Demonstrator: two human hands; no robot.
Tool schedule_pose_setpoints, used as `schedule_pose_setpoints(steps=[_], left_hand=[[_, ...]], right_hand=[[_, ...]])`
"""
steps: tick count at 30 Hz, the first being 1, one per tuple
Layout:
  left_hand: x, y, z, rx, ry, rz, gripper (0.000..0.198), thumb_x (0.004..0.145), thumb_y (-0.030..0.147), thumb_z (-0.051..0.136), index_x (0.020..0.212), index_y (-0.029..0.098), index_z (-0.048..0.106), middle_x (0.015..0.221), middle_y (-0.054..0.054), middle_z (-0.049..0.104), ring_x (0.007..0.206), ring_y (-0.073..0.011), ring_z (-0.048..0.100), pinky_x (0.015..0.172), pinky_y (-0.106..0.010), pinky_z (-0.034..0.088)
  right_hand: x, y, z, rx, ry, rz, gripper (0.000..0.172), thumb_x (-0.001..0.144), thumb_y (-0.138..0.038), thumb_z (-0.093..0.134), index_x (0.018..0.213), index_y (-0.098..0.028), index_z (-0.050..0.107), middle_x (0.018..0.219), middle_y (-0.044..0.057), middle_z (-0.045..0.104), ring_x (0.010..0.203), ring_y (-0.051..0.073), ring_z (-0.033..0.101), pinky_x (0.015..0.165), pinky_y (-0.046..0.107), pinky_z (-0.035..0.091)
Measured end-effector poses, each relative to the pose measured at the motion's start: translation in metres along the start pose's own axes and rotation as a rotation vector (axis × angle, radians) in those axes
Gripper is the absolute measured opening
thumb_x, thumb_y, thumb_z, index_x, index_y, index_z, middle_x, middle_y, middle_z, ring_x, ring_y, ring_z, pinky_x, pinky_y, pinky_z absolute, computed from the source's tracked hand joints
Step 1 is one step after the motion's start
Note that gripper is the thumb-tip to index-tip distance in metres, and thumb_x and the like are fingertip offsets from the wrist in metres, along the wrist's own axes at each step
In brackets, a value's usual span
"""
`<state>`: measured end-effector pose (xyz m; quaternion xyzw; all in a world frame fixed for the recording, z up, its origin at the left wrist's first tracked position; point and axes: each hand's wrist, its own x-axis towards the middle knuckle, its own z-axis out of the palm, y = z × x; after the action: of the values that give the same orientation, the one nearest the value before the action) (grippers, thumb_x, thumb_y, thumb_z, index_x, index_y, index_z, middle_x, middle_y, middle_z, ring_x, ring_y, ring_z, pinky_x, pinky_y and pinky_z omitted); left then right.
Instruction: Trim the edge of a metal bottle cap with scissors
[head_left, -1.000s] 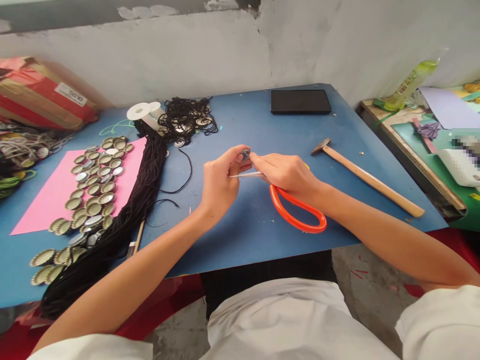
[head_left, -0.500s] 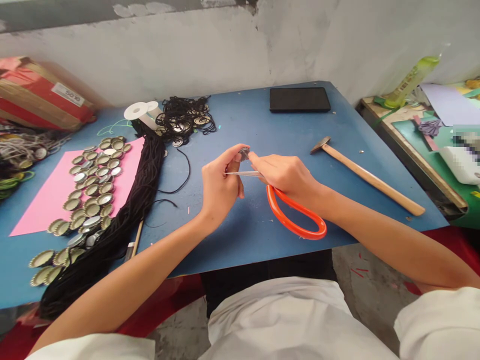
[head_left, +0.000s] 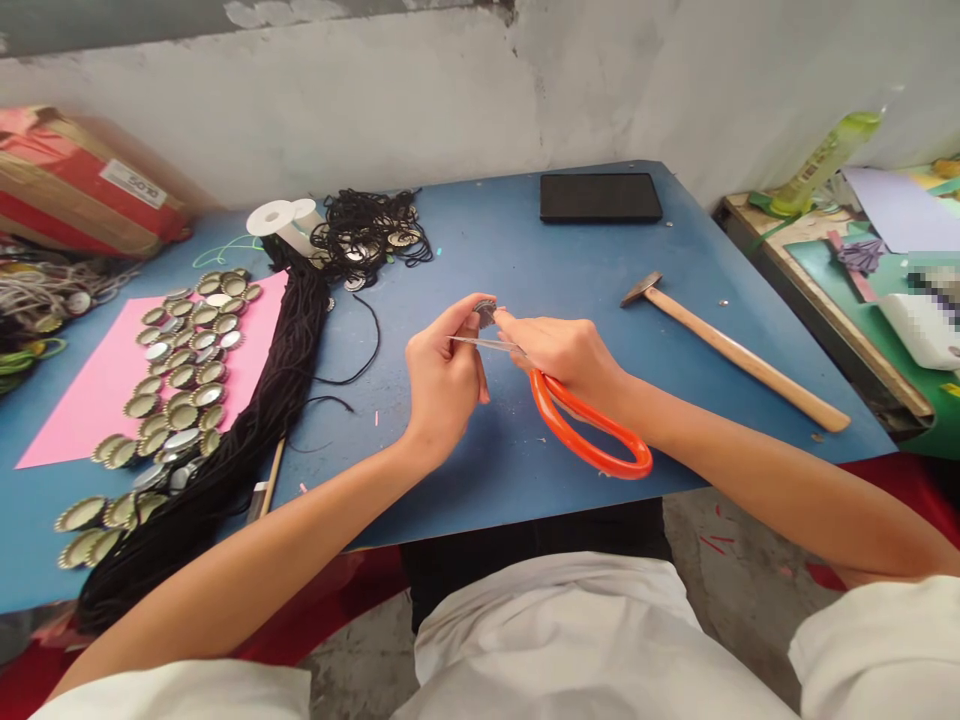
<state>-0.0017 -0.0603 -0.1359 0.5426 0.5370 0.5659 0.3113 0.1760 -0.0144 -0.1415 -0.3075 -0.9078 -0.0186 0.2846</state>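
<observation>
Right over the middle of the blue table (head_left: 480, 460) both hands meet on one small bottle cap (head_left: 486, 309). The left hand (head_left: 444, 378) pinches it between thumb and fingertips, held up off the table so its rim faces the other hand. The right hand (head_left: 571, 352) is closed around the orange-handled scissors (head_left: 585, 430) – fingers gripping near the pivot rather than through the loops, with the thin blades (head_left: 484, 343) pointing left across to the left hand, just under the cap. Its fingertips also touch the cap, so the grip looks chosen for fine control of the tip, not for cutting. Whether the blades are parted I cannot tell.

To the left, a pink sheet (head_left: 90, 400) carries a spread of loose caps (head_left: 180, 380), kept together beside a long bundle of black cord (head_left: 255, 420). Farther back lie a tangle of cord with caps already on it (head_left: 371, 235) and a white spool (head_left: 281, 222). A wooden-handled hammer (head_left: 735, 352) rests to the right, within reach, and a black slab (head_left: 600, 197) sits at the far edge. A red carton (head_left: 82, 185) stands far left.
</observation>
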Motion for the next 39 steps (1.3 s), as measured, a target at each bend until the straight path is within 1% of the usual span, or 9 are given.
schedule_pose_setpoints(steps=[7,11,14,20,24,28,31,35,39], left_hand=[[-0.003,-0.001,0.002,0.031,0.008,-0.061,0.026,0.114,0.031,0.055,0.123,0.026,0.08,0.043,0.012,0.045,0.031,-0.0124,0.049,0.04,-0.025,0.038],[-0.004,-0.003,0.002,0.04,0.012,-0.061,0.024,0.114,0.032,0.057,0.124,0.026,0.078,0.044,0.012,0.045,0.032,-0.012,0.05,0.038,-0.025,0.035],[-0.003,-0.002,0.001,0.051,0.005,-0.059,0.024,0.114,0.032,0.057,0.124,0.026,0.078,0.045,0.012,0.045,0.032,-0.0117,0.05,0.038,-0.025,0.034],[0.01,0.009,-0.006,0.132,-0.066,0.045,0.021,0.113,0.032,0.06,0.13,0.027,0.072,0.051,0.012,0.054,0.03,-0.0104,0.049,0.039,-0.025,0.037],[0.019,0.008,-0.01,0.125,-0.081,0.026,0.01,0.111,0.035,0.065,0.116,0.028,0.059,0.062,0.012,0.065,0.032,-0.0108,0.053,0.037,-0.024,0.035],[0.023,0.003,-0.011,0.193,-0.114,0.074,0.023,0.114,0.047,0.062,0.107,0.026,0.063,0.065,0.007,0.069,0.041,-0.0127,0.064,0.042,-0.024,0.04],[0.024,0.005,-0.014,0.266,-0.14,0.133,0.04,0.117,0.055,0.056,0.094,0.024,0.066,0.059,0.005,0.066,0.044,-0.0126,0.063,0.044,-0.024,0.039],[0.026,0.008,-0.018,0.352,-0.187,0.183,0.051,0.119,0.061,0.051,0.087,0.023,0.063,0.056,0.003,0.065,0.043,-0.012,0.056,0.043,-0.023,0.039],[0.028,0.005,-0.018,0.331,-0.209,0.19,0.052,0.118,0.062,0.051,0.085,0.023,0.061,0.069,-0.001,0.074,0.048,-0.0126,0.066,0.043,-0.021,0.046]], right_hand=[[0.002,-0.004,-0.003,0.161,-0.004,0.077,0.033,0.115,-0.022,0.046,0.123,-0.013,0.076,0.093,0.007,0.084,0.08,0.017,0.074,0.068,0.028,0.041],[0.005,-0.006,-0.001,0.187,0.001,0.104,0.032,0.113,-0.022,0.043,0.099,-0.019,0.071,0.082,0.003,0.078,0.068,0.014,0.063,0.062,0.028,0.032],[0.005,-0.005,-0.003,0.2,0.034,0.088,0.036,0.115,-0.023,0.039,0.094,-0.019,0.068,0.076,0.002,0.072,0.064,0.013,0.057,0.061,0.028,0.03],[0.003,-0.001,-0.008,0.151,0.076,0.071,0.04,0.122,-0.03,0.038,0.109,-0.017,0.074,0.078,0.002,0.072,0.069,0.013,0.059,0.064,0.028,0.034],[0.0,0.003,-0.007,0.123,0.097,0.05,0.044,0.124,-0.031,0.037,0.121,-0.014,0.078,0.086,0.006,0.078,0.074,0.014,0.065,0.068,0.027,0.041],[0.0,0.007,-0.004,0.108,0.086,0.029,0.042,0.122,-0.028,0.041,0.122,-0.014,0.08,0.093,0.008,0.082,0.08,0.016,0.071,0.073,0.027,0.048],[0.001,0.009,-0.002,0.091,0.102,0.018,0.042,0.121,-0.024,0.04,0.123,-0.013,0.08,0.094,0.009,0.082,0.083,0.017,0.073,0.076,0.028,0.051],[0.001,0.009,-0.005,0.054,0.114,0.013,0.041,0.121,-0.024,0.04,0.12,-0.015,0.08,0.091,0.007,0.081,0.081,0.016,0.071,0.073,0.027,0.048],[0.001,0.007,-0.01,0.047,0.091,-0.009,0.036,0.117,-0.019,0.042,0.126,-0.016,0.077,0.091,0.005,0.08,0.08,0.016,0.068,0.071,0.028,0.043]])
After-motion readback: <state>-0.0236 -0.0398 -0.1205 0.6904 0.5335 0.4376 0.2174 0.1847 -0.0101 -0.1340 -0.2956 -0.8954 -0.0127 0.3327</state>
